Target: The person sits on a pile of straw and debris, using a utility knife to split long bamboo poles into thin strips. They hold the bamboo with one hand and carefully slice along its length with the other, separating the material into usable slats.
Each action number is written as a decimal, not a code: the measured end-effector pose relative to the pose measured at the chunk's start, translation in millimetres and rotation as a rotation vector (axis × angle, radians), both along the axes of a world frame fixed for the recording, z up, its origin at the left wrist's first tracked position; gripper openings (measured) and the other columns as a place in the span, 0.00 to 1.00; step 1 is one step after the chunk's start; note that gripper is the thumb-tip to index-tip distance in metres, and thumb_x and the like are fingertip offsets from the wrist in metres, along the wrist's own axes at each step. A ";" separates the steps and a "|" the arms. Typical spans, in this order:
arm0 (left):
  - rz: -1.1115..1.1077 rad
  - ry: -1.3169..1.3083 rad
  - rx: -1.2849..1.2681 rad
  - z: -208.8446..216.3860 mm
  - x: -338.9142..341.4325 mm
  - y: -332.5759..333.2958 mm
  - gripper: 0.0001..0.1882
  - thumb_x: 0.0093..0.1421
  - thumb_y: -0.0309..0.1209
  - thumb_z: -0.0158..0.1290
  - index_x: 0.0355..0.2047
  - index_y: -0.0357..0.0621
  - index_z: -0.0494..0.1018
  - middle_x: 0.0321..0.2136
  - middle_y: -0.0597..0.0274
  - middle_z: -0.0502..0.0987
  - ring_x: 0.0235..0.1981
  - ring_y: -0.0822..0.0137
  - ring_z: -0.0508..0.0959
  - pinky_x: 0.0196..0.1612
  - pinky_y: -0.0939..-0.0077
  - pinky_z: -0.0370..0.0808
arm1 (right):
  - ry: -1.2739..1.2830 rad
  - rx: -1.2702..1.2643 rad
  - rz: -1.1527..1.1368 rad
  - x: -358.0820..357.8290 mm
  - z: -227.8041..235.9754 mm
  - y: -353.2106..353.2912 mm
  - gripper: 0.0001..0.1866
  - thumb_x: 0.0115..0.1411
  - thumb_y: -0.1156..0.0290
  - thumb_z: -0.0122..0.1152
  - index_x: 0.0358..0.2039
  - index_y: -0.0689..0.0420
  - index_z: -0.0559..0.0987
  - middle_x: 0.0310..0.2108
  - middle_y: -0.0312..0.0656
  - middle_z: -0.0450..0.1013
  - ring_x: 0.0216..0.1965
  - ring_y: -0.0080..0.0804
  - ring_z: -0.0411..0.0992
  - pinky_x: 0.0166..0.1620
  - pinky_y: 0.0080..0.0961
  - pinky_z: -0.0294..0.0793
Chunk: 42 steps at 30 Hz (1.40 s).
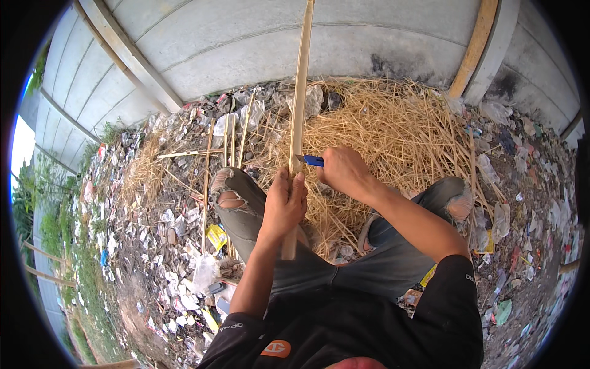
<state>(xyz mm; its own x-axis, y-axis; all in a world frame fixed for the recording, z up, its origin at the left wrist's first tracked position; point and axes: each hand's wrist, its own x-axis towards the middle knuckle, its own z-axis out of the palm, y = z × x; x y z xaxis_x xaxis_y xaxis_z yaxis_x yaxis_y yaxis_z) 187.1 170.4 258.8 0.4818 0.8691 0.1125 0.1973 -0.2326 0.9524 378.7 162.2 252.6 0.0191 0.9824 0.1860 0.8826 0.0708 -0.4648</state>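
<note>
A long, pale split strip of bamboo point(300, 86) stands out in front of me, its near end between my thighs. My left hand point(286, 202) is wrapped round its lower part. In my right hand point(345, 171) is a blue utility knife point(314, 160), the fingers closed on its handle. Its blade touches the strip just above my left hand. Below and beyond the knife lies a broad heap of thin straw-coloured shavings point(393, 123). Several narrow bamboo strips point(226, 140) lie past my left knee.
A grey concrete panel wall point(393, 43) rises behind the heap, with a wooden post point(474, 49) against it at the right. Scattered plastic and paper litter point(178, 289) covers the ground on both sides. Green plants point(55, 234) grow at the far left. My bent knees flank the work.
</note>
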 end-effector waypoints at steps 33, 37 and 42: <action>-0.416 0.028 -0.937 -3.7 -143.7 -104.2 0.12 0.74 0.38 0.46 0.41 0.44 0.59 0.21 0.71 0.62 0.14 0.79 0.61 0.16 0.83 0.57 | -0.141 0.047 -0.908 239.2 -41.6 51.8 0.10 0.63 0.67 0.61 0.30 0.60 0.82 0.21 0.41 0.75 0.18 0.25 0.71 0.18 0.31 0.67; -0.436 -0.062 -1.055 -17.3 -150.9 -83.8 0.11 0.75 0.39 0.44 0.43 0.45 0.60 0.20 0.70 0.61 0.13 0.78 0.60 0.15 0.82 0.57 | 0.118 0.012 -0.866 234.5 -37.6 70.2 0.10 0.63 0.67 0.62 0.31 0.63 0.80 0.19 0.40 0.73 0.17 0.25 0.70 0.19 0.30 0.66; -0.511 -0.251 -1.246 -32.1 -165.2 -63.4 0.11 0.74 0.40 0.45 0.43 0.46 0.61 0.18 0.70 0.59 0.10 0.78 0.56 0.12 0.80 0.53 | 1.211 -0.136 -0.416 245.7 -58.2 76.0 0.08 0.62 0.72 0.58 0.29 0.63 0.77 0.14 0.30 0.63 0.12 0.20 0.58 0.17 0.25 0.55</action>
